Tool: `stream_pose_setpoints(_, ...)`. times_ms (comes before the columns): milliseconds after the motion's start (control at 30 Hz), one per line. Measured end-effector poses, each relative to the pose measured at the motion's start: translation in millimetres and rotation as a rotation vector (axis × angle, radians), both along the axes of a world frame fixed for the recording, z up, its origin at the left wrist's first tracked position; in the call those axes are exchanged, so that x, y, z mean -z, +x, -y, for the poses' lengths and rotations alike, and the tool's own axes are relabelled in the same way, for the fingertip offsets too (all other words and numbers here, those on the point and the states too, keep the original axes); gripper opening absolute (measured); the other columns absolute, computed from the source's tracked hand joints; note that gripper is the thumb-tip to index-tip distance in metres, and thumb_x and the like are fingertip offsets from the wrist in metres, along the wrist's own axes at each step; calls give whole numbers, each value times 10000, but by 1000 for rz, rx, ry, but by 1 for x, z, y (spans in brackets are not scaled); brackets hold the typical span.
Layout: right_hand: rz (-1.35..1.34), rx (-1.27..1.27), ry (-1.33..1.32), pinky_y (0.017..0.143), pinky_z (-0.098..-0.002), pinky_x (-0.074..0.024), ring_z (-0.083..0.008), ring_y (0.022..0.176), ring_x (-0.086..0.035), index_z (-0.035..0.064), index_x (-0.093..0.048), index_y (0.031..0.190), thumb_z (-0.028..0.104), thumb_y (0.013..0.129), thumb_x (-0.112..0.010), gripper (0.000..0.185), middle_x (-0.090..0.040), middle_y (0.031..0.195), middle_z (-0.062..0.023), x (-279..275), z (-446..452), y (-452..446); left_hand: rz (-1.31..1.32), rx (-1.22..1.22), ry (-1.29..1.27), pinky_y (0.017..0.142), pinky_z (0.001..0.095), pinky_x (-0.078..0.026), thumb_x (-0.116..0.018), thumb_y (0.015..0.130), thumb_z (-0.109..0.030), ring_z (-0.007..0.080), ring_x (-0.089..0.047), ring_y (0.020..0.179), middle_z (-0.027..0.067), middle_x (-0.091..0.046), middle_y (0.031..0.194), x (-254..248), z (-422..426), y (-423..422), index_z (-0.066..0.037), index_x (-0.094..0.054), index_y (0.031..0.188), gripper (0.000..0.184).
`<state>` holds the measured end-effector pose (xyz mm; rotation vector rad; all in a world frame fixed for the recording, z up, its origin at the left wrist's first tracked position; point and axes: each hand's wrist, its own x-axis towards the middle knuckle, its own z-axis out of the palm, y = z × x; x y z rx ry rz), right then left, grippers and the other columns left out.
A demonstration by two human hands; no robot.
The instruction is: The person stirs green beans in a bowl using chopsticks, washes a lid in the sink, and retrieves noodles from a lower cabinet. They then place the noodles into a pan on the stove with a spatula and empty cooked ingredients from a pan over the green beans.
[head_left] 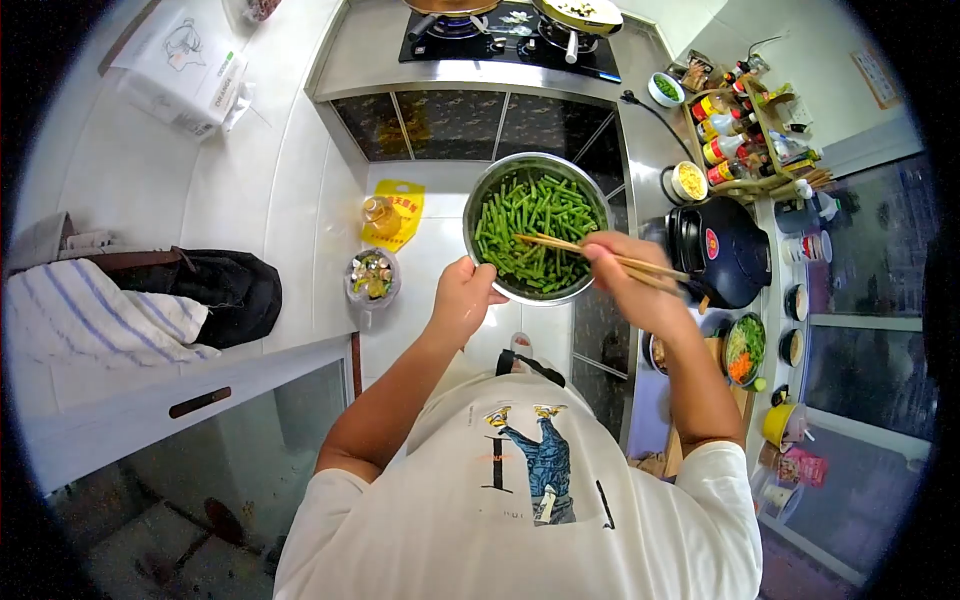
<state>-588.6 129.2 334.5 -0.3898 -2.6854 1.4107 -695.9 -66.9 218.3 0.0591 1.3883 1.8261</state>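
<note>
The left hand (pixel 465 297) grips the near left rim of the steel bowl (pixel 469 240), its fingers closed on the edge. The right hand (pixel 632 278) is closed around the chopsticks (pixel 565 245) (a little blurred at their thick ends), whose tips reach into the cut green beans (pixel 540 215). The beans lie inside the bowl, spread over most of it, and the bowl is held up in front of the person, on the near side of the stove (pixel 490 46). Whether the right hand also touches the rim, I cannot tell.

On the stove's far edge sit a left pan (pixel 455 6) and a right pan (pixel 580 14). Along the right counter, from far to near, come a small bowl of chopped greens (pixel 666 90), a yellow-filled bowl (pixel 690 181), a black cooker (pixel 738 255) with its lid up and a plate of vegetables (pixel 745 350). A rack of bottles (pixel 725 130) stands at the far right. Left of the steel bowl, on the floor, are a yellow bag (pixel 403 205) and a bin (pixel 372 279).
</note>
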Motion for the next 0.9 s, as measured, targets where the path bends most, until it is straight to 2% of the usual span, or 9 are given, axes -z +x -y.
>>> stream_pose_setpoints(67,151,144,-96,584,-331,-461,-213,618,-577,11,-636,951,229,931,-552,235,-578,682,-117,-27,-7,16,-10,-6,-45,721,297,-582,-414,904,-84,197,-676,800,145,-660,978,1,0,-2,70,-546,1068,261)
stream_pose_setpoints(133,178,38,-45,582,-329,-462,-206,612,-577,13,-637,954,224,933,-550,229,-583,678,-111,-33,-12,27,-26,-5,-88,716,299,-586,-407,900,-83,202,-680,809,142,-664,983,2,1,-3,59,-551,1114,294)
stream_pose_setpoints(200,198,-54,6,580,-326,-463,-200,606,-578,15,-638,956,218,936,-548,223,-589,675,-106,-29,-11,27,-2,-14,-66,733,303,-580,-413,910,-83,198,-674,806,150,-654,972,1,-1,-5,84,-536,1026,237)
stream_pose_setpoints(267,93,-102,86,578,-308,-469,-181,591,-582,18,-647,954,214,936,-545,222,-598,660,-93,-9,1,13,-12,4,-62,732,304,-581,-410,911,-81,200,-674,810,154,-653,973,-3,-2,-5,87,-534,1027,239)
stream_pose_setpoints(533,-22,174,-30,575,-286,-467,-160,583,-579,11,-649,961,208,934,-544,226,-616,675,-99,-4,1,1,-12,-22,27,725,305,-582,-403,912,-64,191,-669,798,149,-651,976,-9,-4,-1,76,-533,1034,227)
stream_pose_setpoints(700,-35,175,-27,598,-296,-478,-188,628,-608,17,-651,975,222,932,-555,231,-633,731,-112,14,9,-8,-84,-15,-23,731,298,-579,-398,917,-62,179,-668,806,136,-654,977,-13,-8,3,72,-538,1031,224)
stream_pose_setpoints(733,-145,69,88,607,-300,-483,-202,631,-613,22,-653,979,222,932,-553,228,-636,744,-121,18,11,-6,-86,-14,-20,731,298,-579,-398,917,-62,179,-668,806,136,-654,977,-12,-10,3,72,-538,1031,224)
stream_pose_setpoints(833,-25,-11,80,600,-298,-481,-219,632,-617,16,-648,980,209,933,-554,220,-643,766,-135,10,11,10,-97,-21,-23,731,293,-576,-399,919,-66,170,-667,815,128,-657,971,-9,-7,0,69,-540,1035,227)
stream_pose_setpoints(900,103,114,28,589,-298,-477,-227,634,-617,7,-641,977,200,934,-553,216,-638,770,-142,1,8,16,-47,-16,1,729,288,-575,-399,921,-68,164,-667,819,122,-659,966,-10,-6,1,67,-545,1041,232)
